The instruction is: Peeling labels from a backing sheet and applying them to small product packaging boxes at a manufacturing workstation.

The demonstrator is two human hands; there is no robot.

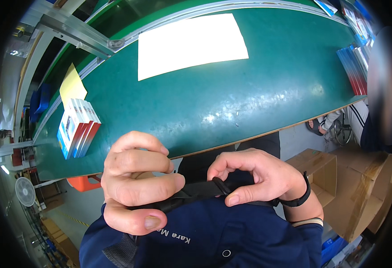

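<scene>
A black webbing strap [197, 190] runs across the front of my dark blue shirt, between my two hands. My left hand [137, 181] is closed around its left part, with the fingers curled over the top and the thumb below. On the right, my right hand [263, 174] pinches the strap beside a small black loop or slider [222, 186], the thumb low and the fingers bent above. Part of the strap is hidden behind my left fingers. A loose black strap end [120, 252] lies lower on the shirt.
Ahead is a green-topped table [196, 98] bearing a white sheet [191, 44]. Thin boxes [78, 127] stand at its left end beside yellow paper [73, 85]; more boxes [353, 71] stand at the right. Open cardboard cartons [357, 187] and a seated person [354, 118] are at the right.
</scene>
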